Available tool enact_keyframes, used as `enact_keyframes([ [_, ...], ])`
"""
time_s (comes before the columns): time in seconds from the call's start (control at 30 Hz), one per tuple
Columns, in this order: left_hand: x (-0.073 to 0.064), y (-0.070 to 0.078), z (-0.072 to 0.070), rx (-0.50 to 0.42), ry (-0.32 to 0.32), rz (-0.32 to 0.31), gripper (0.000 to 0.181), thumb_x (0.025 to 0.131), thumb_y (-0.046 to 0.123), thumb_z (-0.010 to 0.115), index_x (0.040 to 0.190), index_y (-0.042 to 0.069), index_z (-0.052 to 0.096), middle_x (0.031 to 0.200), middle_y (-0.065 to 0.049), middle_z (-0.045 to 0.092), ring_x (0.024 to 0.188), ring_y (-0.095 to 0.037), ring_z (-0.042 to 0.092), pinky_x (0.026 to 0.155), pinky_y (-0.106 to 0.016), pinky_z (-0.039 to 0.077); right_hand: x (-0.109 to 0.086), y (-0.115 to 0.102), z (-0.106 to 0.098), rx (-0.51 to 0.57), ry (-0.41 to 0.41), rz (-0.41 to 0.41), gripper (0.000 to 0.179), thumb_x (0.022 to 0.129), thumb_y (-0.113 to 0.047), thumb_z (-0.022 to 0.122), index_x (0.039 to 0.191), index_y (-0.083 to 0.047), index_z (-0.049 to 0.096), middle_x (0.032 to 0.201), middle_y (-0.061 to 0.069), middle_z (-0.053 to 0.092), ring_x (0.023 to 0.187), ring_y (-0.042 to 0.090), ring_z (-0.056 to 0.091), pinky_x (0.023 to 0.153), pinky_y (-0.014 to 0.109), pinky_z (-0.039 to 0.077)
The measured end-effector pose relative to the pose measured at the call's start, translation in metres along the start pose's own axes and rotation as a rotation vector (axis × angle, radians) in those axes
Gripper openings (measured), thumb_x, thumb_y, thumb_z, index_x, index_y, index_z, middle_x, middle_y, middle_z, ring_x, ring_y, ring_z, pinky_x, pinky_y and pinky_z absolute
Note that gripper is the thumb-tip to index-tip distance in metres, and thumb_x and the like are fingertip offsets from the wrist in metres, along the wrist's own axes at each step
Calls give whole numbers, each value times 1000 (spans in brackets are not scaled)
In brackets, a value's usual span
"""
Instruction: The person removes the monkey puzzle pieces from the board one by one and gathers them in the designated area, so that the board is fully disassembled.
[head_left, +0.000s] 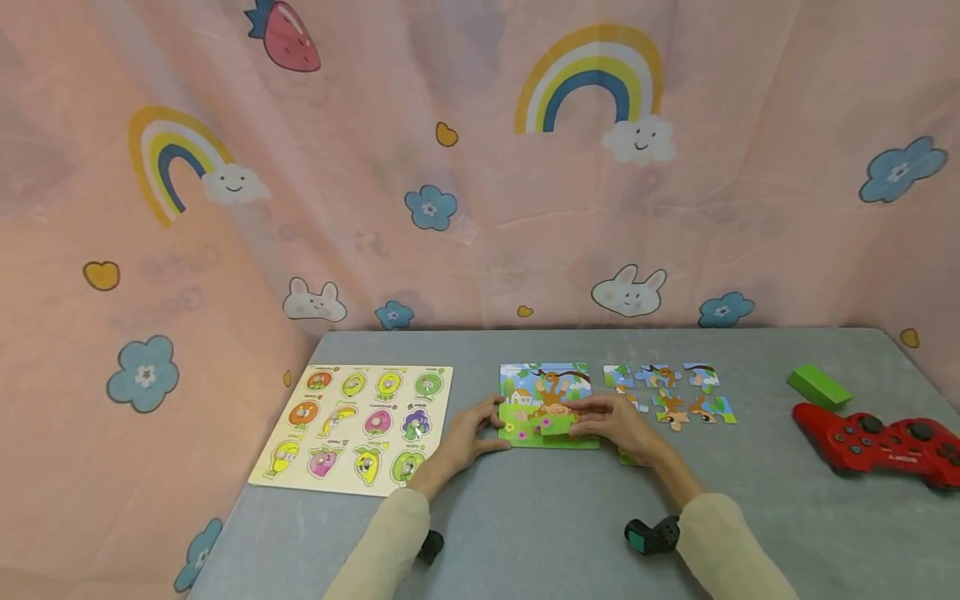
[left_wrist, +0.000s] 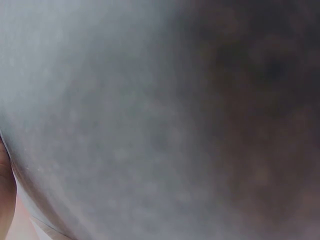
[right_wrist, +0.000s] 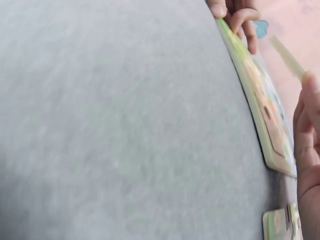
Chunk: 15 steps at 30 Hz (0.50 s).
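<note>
A picture puzzle board [head_left: 522, 421] with a monkey scene lies flat on the grey table. My left hand [head_left: 467, 435] holds its left edge, thumb at the near corner and bent fingers along the side. Between thumb and fingers, my right hand [head_left: 621, 425] pinches a thin green puzzle piece [head_left: 557, 426] above the board's lower right part. The right wrist view shows this piece [right_wrist: 288, 57] edge-on, raised and apart from the board. Several loose puzzle pieces [head_left: 662, 375] lie to the board's right; one green piece is partly hidden under my right hand. The left wrist view is mostly blurred.
To the left lies a cream board [head_left: 352, 433] with fruit pictures. At the right are a green block [head_left: 820, 387] and a red game controller [head_left: 881, 443]. A patterned pink cloth [head_left: 480, 250] hangs behind the table [head_left: 540, 533].
</note>
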<state>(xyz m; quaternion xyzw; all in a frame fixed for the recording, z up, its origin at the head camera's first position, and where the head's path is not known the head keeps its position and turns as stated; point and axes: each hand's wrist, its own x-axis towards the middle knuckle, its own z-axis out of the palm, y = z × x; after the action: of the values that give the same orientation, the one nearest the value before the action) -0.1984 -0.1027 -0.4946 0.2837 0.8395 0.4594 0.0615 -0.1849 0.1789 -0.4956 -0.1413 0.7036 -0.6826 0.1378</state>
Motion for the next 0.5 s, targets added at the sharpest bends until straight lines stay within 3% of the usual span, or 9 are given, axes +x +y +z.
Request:
enact_keyframes([
  [0.27,0,1,0,-10,4,-7,24,78,-1,75,87,-6,53,136,-23,49,132,-34,43,102,-31,43,-9,2,-8,-41,40,-30,45,87,-4,69,125,16,53,125,34,54,96,7,66,81,26,56],
  [0.5,1,0,0,6,-1,-13,24,78,-1,75,87,-5,53,137,-22,49,131,-34,43,102,-29,43,-16,5,-16,-32,67,8,48,86,-6,70,126,14,53,129,30,53,100,5,64,82,23,55],
])
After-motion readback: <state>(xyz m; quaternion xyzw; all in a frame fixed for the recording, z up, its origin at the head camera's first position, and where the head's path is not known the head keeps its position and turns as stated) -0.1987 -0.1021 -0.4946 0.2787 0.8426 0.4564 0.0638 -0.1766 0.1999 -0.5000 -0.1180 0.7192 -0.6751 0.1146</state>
